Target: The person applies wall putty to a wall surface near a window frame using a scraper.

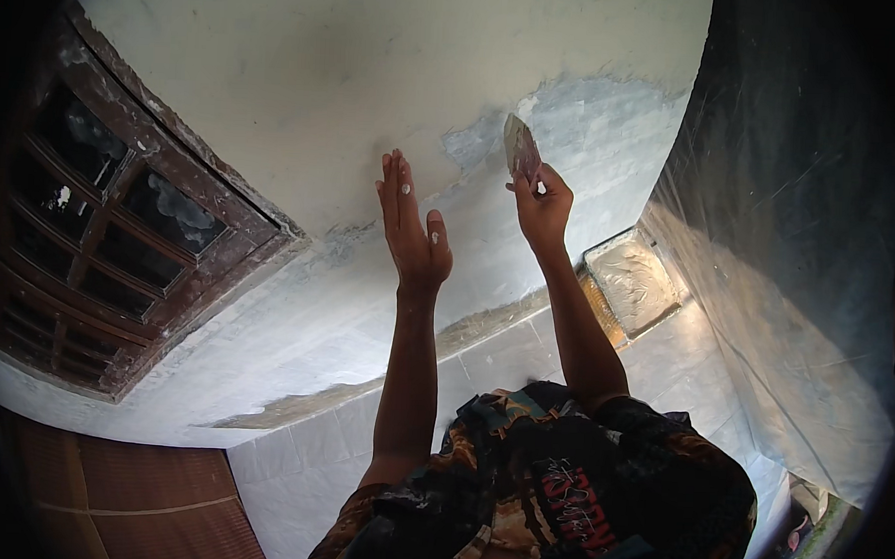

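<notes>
Grey scraper (519, 149) mostly beyond right grip (546, 206)

A brown-framed window (120, 220) sits left of pale floor tiles (309, 473).

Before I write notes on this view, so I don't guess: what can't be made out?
Head view:
Flat tool, gripped end: covered by the right hand.
Left hand, touching the wall or not: viewing angle hides any gap.
Window, left edge: lost in the dark rim.
Shirt, lower part: cut off by the bottom edge.
</notes>
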Tool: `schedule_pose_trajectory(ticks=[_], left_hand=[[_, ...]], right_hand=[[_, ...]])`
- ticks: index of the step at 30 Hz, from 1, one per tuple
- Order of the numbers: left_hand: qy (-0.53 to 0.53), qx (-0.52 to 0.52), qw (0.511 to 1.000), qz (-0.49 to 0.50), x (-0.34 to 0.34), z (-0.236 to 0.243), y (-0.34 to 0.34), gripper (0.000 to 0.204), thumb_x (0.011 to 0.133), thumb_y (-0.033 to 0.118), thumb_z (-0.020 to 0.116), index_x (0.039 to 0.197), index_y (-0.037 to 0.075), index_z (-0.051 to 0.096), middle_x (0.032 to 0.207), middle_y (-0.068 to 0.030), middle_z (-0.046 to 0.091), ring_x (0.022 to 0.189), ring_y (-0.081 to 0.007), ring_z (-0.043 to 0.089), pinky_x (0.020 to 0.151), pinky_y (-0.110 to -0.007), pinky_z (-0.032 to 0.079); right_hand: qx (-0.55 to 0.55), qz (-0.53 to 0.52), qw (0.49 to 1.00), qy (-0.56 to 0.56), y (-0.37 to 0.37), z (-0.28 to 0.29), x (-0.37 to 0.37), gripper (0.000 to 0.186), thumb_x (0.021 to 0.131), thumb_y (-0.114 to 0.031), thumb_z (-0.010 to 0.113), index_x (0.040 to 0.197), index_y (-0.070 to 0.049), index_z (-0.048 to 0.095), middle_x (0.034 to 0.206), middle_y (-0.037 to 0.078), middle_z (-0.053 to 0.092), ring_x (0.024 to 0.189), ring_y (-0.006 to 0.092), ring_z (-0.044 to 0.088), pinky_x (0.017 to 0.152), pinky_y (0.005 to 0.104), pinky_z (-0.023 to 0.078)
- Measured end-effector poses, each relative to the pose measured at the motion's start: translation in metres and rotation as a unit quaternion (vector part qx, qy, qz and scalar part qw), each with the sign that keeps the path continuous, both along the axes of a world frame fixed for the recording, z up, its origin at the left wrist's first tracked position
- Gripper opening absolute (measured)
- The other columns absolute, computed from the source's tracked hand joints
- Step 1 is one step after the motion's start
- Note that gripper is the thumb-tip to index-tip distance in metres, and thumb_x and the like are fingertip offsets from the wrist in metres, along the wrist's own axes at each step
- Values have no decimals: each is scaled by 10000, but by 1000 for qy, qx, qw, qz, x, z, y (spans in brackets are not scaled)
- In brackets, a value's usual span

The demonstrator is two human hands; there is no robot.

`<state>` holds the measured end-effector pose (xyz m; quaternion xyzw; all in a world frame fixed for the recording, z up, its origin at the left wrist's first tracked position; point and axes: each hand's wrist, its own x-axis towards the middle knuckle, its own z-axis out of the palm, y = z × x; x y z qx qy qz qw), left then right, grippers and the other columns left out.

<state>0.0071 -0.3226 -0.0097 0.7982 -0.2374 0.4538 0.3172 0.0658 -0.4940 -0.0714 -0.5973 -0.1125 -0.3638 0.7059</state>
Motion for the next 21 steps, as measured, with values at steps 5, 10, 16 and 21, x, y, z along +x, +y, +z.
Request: schedule_pose_trajectory(ticks=[5,10,16,21], left_hand=[[1,18,1000,-24,2,5,21,593,941,196,338,1470,-71,310,1539,-231,326,1459,-388,257,1178,-565,145],[-7,23,999,-46,1,11,34,594,948,215,335,1467,-74,308,1532,-242,334,1446,-404,279,1175,-561,150],[-23,23,997,-64,1,12,51,584,948,195,338,1457,-90,315,1526,-251,342,1442,-414,285,1173,-559,154],[-30,26,996,-80,2,15,48,586,933,177,333,1453,-94,318,1522,-256,347,1438,-421,288,1174,-558,154]], right_hand=[[-118,-173,978,8,26,11,5,395,776,28,647,1170,27,662,679,75,544,654,190,525,608,340,465],[-250,-264,931,20,67,2,17,548,769,32,683,1303,7,563,758,79,587,797,259,522,722,375,474],[-207,-224,951,-60,104,-3,-17,544,734,41,698,1269,9,603,711,65,544,700,221,536,634,332,477],[-146,-314,938,-12,66,15,8,479,745,55,659,1222,12,647,711,79,545,621,202,521,579,326,461]])
